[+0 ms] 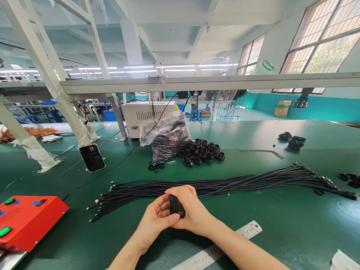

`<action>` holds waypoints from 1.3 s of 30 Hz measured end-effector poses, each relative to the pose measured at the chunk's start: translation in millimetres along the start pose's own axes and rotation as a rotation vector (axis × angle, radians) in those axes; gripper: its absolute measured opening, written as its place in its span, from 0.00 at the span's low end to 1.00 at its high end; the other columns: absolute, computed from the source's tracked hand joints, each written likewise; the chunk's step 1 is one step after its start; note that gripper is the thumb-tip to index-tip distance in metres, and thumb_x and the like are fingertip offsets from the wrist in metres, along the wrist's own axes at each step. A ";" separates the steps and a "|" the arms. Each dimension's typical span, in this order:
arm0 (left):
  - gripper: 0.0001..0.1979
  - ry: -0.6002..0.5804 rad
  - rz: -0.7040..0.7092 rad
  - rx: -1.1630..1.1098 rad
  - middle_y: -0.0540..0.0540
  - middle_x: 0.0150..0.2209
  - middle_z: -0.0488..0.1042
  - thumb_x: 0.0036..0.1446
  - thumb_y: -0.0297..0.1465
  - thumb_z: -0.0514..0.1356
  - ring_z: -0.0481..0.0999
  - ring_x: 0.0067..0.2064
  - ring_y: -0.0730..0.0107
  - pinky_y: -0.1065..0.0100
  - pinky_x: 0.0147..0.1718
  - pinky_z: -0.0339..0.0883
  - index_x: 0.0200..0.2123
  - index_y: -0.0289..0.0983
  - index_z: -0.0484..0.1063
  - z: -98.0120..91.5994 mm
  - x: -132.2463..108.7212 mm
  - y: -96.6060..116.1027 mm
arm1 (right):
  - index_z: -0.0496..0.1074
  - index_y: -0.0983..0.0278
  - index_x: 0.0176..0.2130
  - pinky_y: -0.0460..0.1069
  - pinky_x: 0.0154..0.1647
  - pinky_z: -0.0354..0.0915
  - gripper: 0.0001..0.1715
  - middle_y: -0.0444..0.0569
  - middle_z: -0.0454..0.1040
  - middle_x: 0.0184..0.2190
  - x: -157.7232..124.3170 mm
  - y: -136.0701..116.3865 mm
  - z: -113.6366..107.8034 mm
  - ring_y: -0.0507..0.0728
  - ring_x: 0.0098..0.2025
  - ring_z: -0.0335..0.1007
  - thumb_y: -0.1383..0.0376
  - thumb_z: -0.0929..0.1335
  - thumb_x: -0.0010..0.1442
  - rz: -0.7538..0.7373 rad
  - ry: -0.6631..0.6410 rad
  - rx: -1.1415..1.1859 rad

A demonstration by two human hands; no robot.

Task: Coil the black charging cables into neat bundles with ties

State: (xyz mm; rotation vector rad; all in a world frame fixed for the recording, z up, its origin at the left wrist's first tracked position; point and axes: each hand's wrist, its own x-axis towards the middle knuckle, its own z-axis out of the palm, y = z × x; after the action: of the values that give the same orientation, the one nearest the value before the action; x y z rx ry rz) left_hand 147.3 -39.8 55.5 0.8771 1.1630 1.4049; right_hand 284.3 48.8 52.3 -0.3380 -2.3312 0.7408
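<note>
Left hand (154, 225) and right hand (194, 210), two in all, just in front of the long bundle of black cables (225, 189). Fingers (176, 219) of both hands narrow, pinching one folded black cable loop (173, 205) between them. Cables in bundle: many, too fine to count. Behind bundle: one clear plastic bag of black coils (165, 137), one loose heap of black rings (201, 152), one small cluster of black rings (156, 165). Left of bundle: one red box (28, 221) with two green buttons (9, 201). In front of bundle: one steel ruler (213, 250).
</note>
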 end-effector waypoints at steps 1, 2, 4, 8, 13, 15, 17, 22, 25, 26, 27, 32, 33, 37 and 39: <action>0.31 -0.008 0.002 0.003 0.39 0.51 0.75 0.40 0.31 0.73 0.79 0.46 0.51 0.50 0.51 0.68 0.50 0.40 0.71 0.1 0.1 -0.9 | 0.60 0.57 0.56 0.59 0.56 0.51 0.38 0.52 0.71 0.51 0.2 -0.6 0.2 0.62 0.52 0.66 0.66 0.73 0.47 0.000 -0.012 -0.007; 0.31 -0.018 0.006 0.005 0.38 0.52 0.74 0.40 0.31 0.73 0.78 0.47 0.50 0.50 0.51 0.68 0.50 0.41 0.70 0.0 0.3 -1.7 | 0.60 0.57 0.56 0.59 0.56 0.50 0.38 0.52 0.71 0.51 0.4 -1.3 0.2 0.62 0.53 0.66 0.67 0.72 0.48 0.002 -0.029 -0.014; 0.34 -0.032 0.013 0.010 0.38 0.53 0.74 0.41 0.32 0.72 0.78 0.47 0.51 0.50 0.50 0.68 0.53 0.42 0.67 -0.5 0.6 -2.3 | 0.59 0.56 0.57 0.60 0.58 0.49 0.40 0.53 0.69 0.54 0.0 -2.8 -0.7 0.63 0.56 0.63 0.67 0.73 0.48 0.013 -0.073 -0.022; 0.41 -0.059 0.014 -0.008 0.40 0.48 0.76 0.46 0.33 0.70 0.80 0.44 0.54 0.50 0.50 0.67 0.61 0.47 0.56 -1.4 -1.5 3.9 | 0.44 0.54 0.65 0.62 0.59 0.51 0.62 0.58 0.48 0.66 -4.0 -4.4 -8.6 0.67 0.63 0.52 0.66 0.77 0.41 0.159 -0.138 0.039; 0.32 -0.091 -0.003 0.008 0.40 0.53 0.71 0.46 0.32 0.70 0.79 0.45 0.54 0.54 0.48 0.69 0.55 0.47 0.65 -2.5 -3.6 9.6 | 0.61 0.57 0.52 0.56 0.54 0.60 0.30 0.51 0.60 0.53 -3.7 -2.1 -25.8 0.57 0.52 0.62 0.76 0.66 0.51 0.347 -0.088 0.200; 0.31 -0.058 0.007 0.027 0.41 0.53 0.71 0.43 0.31 0.72 0.80 0.43 0.54 0.56 0.45 0.71 0.51 0.46 0.67 -2.9 -1.8 6.6 | 0.66 0.58 0.45 0.54 0.49 0.63 0.19 0.47 0.62 0.46 -0.9 -2.7 -30.4 0.54 0.43 0.63 0.75 0.64 0.54 0.355 -0.102 0.228; 0.30 -0.041 0.022 0.043 0.42 0.52 0.71 0.41 0.31 0.72 0.81 0.41 0.55 0.57 0.42 0.73 0.50 0.45 0.68 -3.4 0.6 2.2 | 0.67 0.59 0.42 0.52 0.44 0.64 0.12 0.46 0.63 0.42 1.4 -4.4 -32.6 0.53 0.37 0.62 0.71 0.65 0.57 0.357 -0.122 0.253; 0.30 -0.038 0.049 0.059 0.45 0.48 0.72 0.40 0.30 0.73 0.80 0.37 0.64 0.60 0.39 0.73 0.48 0.44 0.69 -4.1 3.9 -5.9 | 0.69 0.61 0.36 0.49 0.40 0.63 0.05 0.44 0.60 0.37 2.2 -6.8 -36.4 0.52 0.35 0.61 0.62 0.65 0.62 0.330 -0.280 0.342; 0.30 -0.051 0.043 0.061 0.47 0.47 0.71 0.40 0.28 0.73 0.79 0.34 0.69 0.63 0.38 0.72 0.48 0.45 0.69 -3.0 3.3 -6.8 | 0.68 0.62 0.33 0.49 0.40 0.62 0.09 0.44 0.59 0.36 2.0 -5.8 -42.1 0.52 0.36 0.60 0.59 0.65 0.63 0.297 -0.346 0.322; 0.30 -0.057 0.039 0.062 0.48 0.47 0.71 0.40 0.28 0.72 0.78 0.34 0.70 0.64 0.37 0.72 0.48 0.45 0.69 -2.3 2.8 -6.2 | 0.68 0.61 0.34 0.49 0.40 0.61 0.08 0.44 0.59 0.36 2.1 -6.1 -43.9 0.52 0.36 0.60 0.60 0.66 0.63 0.288 -0.357 0.309; 0.30 -0.064 0.033 0.065 0.48 0.47 0.71 0.41 0.27 0.72 0.77 0.33 0.71 0.65 0.37 0.71 0.48 0.45 0.68 -1.6 2.2 -5.4 | 0.69 0.61 0.34 0.49 0.40 0.61 0.08 0.44 0.59 0.37 2.3 -7.2 -45.3 0.52 0.36 0.59 0.60 0.66 0.63 0.280 -0.368 0.296; 0.26 -0.080 0.006 0.087 0.49 0.49 0.70 0.45 0.25 0.70 0.74 0.30 0.81 0.70 0.36 0.70 0.48 0.44 0.68 0.8 -1.4 1.2 | 0.69 0.61 0.35 0.48 0.38 0.60 0.04 0.44 0.58 0.36 3.1 -19.4 -46.7 0.52 0.36 0.58 0.63 0.67 0.62 0.237 -0.411 0.270; 0.27 -0.084 0.004 0.080 0.50 0.48 0.70 0.45 0.24 0.70 0.74 0.30 0.80 0.70 0.36 0.70 0.48 0.44 0.68 0.8 -2.0 2.4 | 0.69 0.61 0.34 0.48 0.39 0.60 0.04 0.44 0.58 0.36 3.1 -20.8 -47.3 0.52 0.36 0.58 0.64 0.67 0.62 0.229 -0.410 0.264; 0.28 -0.115 0.007 -0.003 0.46 0.51 0.71 0.43 0.25 0.71 0.79 0.38 0.65 0.63 0.39 0.73 0.48 0.44 0.68 -0.1 -4.6 6.3 | 0.67 0.62 0.32 0.48 0.37 0.59 0.08 0.44 0.60 0.34 3.1 -15.6 -52.4 0.52 0.34 0.58 0.63 0.65 0.63 0.290 -0.338 0.231; 0.28 -0.133 0.011 -0.048 0.44 0.55 0.69 0.43 0.24 0.71 0.80 0.40 0.60 0.60 0.40 0.74 0.48 0.45 0.68 -0.6 -5.8 7.6 | 0.67 0.63 0.31 0.48 0.36 0.58 0.10 0.43 0.61 0.33 3.5 -8.1 -52.9 0.52 0.33 0.58 0.62 0.65 0.63 0.335 -0.326 0.248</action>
State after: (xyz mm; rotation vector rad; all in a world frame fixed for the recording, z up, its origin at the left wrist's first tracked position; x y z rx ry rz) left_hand 145.6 -45.4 63.1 0.9299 1.0213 1.3563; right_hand 316.3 66.0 91.8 -0.5367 -2.4711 1.3206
